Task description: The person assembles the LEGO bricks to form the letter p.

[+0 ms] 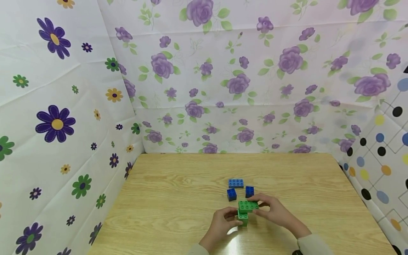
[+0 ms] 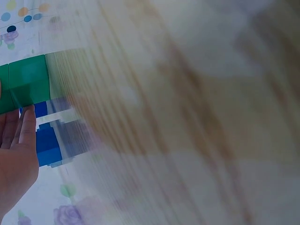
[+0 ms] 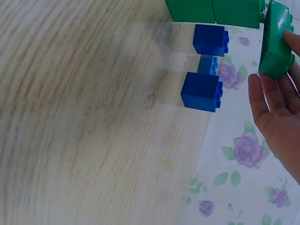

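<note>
My left hand (image 1: 220, 222) grips two stacked green toy building bricks (image 1: 243, 220) on the table, its thumb on the near side. In the left wrist view, the seam between the stacked bricks (image 2: 30, 80) shows beside the fingers. My right hand (image 1: 276, 212) pinches a longer green brick (image 1: 248, 205) between thumb and fingers, over the stack's top. Tilted, that long brick (image 3: 277, 40) appears close to the stack's studs in the right wrist view; whether they touch I cannot tell.
Behind the hands lie a long lighter-blue brick (image 1: 236, 183) and two small dark blue bricks, one at left (image 1: 231, 194) and one at right (image 1: 250, 191). The wooden table (image 1: 172, 198) meets a flowered cloth (image 1: 204, 124) at its back, with patterned cloths on both sides.
</note>
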Action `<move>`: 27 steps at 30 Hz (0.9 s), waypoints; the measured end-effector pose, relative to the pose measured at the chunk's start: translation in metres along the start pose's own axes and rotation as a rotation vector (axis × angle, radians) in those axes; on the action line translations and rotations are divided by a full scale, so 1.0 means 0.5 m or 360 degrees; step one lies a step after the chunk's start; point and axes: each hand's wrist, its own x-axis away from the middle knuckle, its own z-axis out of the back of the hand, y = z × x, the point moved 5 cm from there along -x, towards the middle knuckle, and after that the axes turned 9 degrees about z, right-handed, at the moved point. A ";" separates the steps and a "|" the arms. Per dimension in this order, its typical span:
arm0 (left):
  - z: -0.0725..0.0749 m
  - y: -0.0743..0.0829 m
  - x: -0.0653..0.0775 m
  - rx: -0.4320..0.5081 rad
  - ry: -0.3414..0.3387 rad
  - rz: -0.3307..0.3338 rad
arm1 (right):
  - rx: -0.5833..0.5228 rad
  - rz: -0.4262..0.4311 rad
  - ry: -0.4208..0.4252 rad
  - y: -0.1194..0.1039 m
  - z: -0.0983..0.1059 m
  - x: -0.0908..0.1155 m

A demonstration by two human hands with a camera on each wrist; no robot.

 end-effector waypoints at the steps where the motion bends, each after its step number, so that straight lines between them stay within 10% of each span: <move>1: 0.000 -0.001 0.000 0.0000 0.0000 0.0002 | -0.0004 0.0004 0.0002 0.000 -0.001 0.001; 27: 0.002 -0.002 0.001 -0.0021 0.0017 0.0000 | -0.0160 0.0136 -0.0062 -0.026 -0.024 0.008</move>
